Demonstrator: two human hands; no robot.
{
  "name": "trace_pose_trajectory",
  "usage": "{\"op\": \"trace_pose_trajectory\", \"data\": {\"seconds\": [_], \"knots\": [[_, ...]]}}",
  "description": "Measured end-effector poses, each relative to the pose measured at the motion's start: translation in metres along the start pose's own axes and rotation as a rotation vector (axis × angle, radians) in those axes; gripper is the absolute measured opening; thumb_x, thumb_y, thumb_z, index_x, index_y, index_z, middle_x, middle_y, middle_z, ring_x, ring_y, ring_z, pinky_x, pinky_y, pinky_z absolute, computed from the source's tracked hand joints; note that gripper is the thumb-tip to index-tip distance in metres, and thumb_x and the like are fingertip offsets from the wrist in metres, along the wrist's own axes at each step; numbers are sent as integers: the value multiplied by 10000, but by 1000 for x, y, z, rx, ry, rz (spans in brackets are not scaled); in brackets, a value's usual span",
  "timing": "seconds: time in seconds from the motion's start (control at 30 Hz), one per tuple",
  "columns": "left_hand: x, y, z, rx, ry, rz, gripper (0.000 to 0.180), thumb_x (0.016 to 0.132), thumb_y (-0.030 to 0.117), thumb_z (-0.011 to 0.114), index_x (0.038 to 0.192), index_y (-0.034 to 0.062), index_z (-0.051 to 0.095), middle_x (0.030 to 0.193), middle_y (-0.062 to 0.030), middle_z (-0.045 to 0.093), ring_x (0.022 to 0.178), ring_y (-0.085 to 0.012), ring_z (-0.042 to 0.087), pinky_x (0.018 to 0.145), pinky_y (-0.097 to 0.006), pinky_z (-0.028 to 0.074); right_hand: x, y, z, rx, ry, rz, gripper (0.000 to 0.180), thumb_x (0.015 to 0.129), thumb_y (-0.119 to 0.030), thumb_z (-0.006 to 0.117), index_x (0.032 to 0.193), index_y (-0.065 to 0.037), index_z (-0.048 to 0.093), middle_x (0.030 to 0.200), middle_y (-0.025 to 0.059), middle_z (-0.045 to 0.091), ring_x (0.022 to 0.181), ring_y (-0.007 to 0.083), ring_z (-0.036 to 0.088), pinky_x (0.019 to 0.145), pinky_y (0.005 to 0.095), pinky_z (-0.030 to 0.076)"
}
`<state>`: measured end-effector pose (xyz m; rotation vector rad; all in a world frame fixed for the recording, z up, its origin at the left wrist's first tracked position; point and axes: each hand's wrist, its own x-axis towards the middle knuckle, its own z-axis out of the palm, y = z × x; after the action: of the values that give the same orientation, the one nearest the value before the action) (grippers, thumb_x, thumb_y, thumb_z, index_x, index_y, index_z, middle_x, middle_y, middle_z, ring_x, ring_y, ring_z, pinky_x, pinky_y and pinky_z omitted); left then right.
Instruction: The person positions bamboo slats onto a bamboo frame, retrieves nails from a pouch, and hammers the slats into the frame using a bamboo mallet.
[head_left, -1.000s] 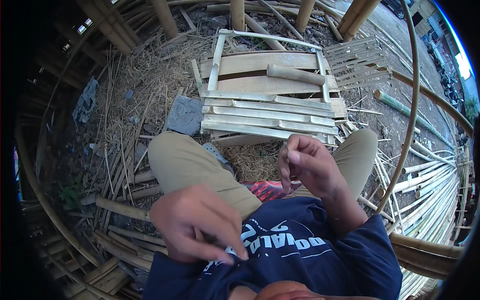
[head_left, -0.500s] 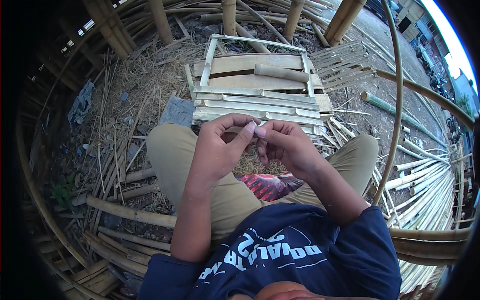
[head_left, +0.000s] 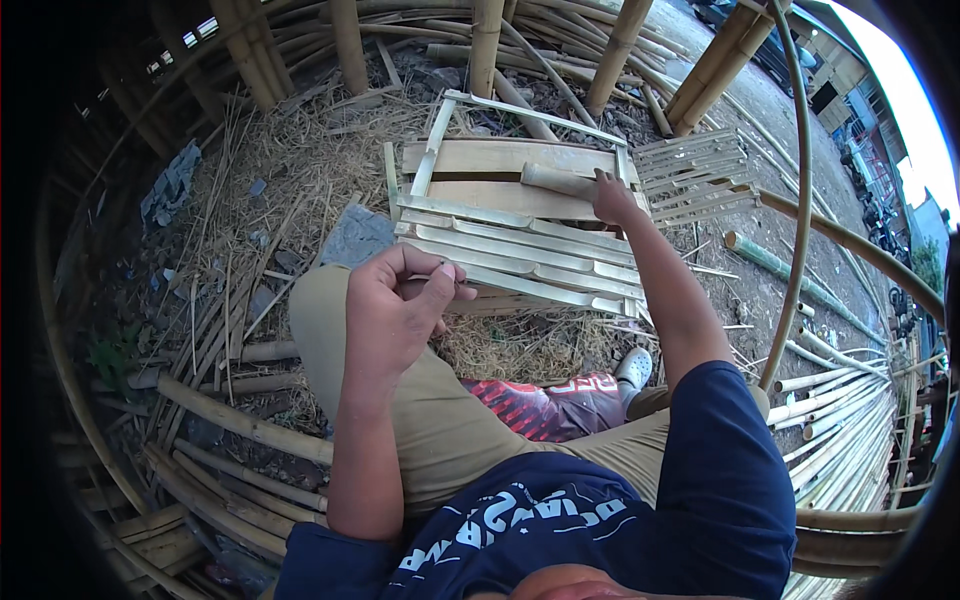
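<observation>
My left hand (head_left: 395, 305) is raised above my left knee, thumb and forefinger pinched together. Something small and dark shows at their tips, too tiny to name. My right arm stretches forward, and my right hand (head_left: 613, 202) is closed round the right end of a short, thick bamboo piece (head_left: 556, 181). That piece lies across pale wooden boards (head_left: 480, 157) with a dark gap between them. A frame of thin bamboo strips (head_left: 433, 140) rests on the boards. Nearer to me, several split bamboo slats (head_left: 520, 262) lie side by side, below and right of my left hand.
A grey flat slab (head_left: 357, 236) lies left of the boards. To the right are a slatted bamboo panel (head_left: 690, 175), a green bamboo pole (head_left: 790, 268) and a fan of bamboo poles (head_left: 850, 430). Upright bamboo posts (head_left: 486, 45) stand behind. A red and black cloth (head_left: 540, 408) is between my legs.
My hands were together at a small thing in front of me. The right has reached forward to the bamboo piece and taken hold of it; the left has drawn slightly left and down, still pinched.
</observation>
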<state>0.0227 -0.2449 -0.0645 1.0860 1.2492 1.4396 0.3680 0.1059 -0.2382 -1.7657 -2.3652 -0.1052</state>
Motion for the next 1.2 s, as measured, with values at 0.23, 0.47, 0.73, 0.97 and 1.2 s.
{"op": "trace_pose_trajectory", "data": {"seconds": [0.23,0.47,0.73,0.97,1.2], "knots": [[19,-4,13,-38,11,-40,67,983,65,648,948,8,658,839,-83,728,705,-96,684,607,-220,518,16,7,15,-132,-185,-208,524,837,-75,730,1317,-73,519,1193,225,634,1144,432,586,954,511,504],[49,18,44,68,-156,-40,125,981,92,687,1013,-25,653,876,-68,722,777,-95,717,627,-209,545,-25,2,-69,360,-138,47,538,980,-179,658,1462,-58,452,1230,212,640,1147,382,618,944,454,517],[109,11,108,664,-538,143,114,914,88,740,997,29,690,931,-35,715,821,-96,698,654,-245,528,-174,79,-139,1682,-195,324,504,1119,-262,405,1559,-44,291,1299,191,589,1180,326,650,1022,483,541],[185,-72,199,739,-850,208,158,878,147,782,985,31,771,958,-63,767,848,-121,711,743,-288,558,-214,124,-124,1953,108,422,439,1111,-227,412,1487,-6,361,1269,205,579,1151,363,643,1005,521,532],[233,-204,266,613,-675,85,156,908,169,791,1023,65,776,971,-41,767,894,-114,705,800,-275,546,-208,138,-140,1908,267,612,409,1105,-254,430,1413,15,418,1178,183,635,1063,301,689,961,469,575]]}}
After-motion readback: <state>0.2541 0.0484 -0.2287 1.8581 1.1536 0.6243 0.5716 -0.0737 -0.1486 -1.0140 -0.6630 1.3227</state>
